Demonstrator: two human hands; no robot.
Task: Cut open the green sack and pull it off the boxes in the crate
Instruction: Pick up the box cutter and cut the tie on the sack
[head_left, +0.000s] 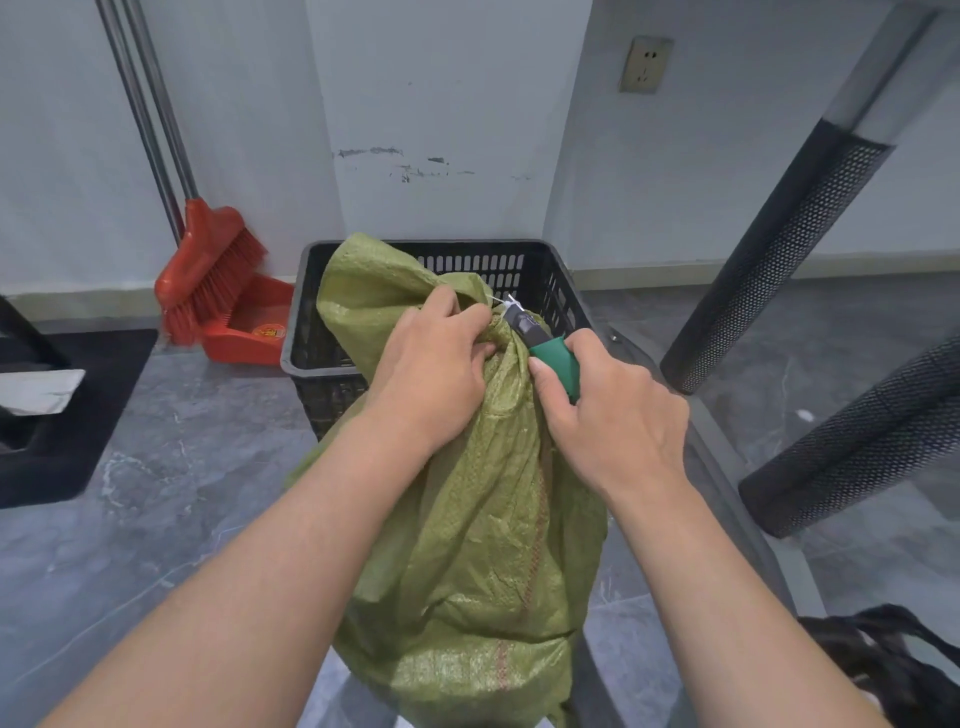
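A green woven sack stands full in a black plastic crate, bulging out over the near side. My left hand is clenched around the sack's gathered neck. My right hand holds a utility knife with a green handle; its dark head and blade tip sit at a white tie on the neck. The boxes are hidden inside the sack.
An orange broom and dustpan lean against the wall left of the crate. Black perforated metal legs rise on the right. A black mat lies on the left, and a dark bag sits at lower right.
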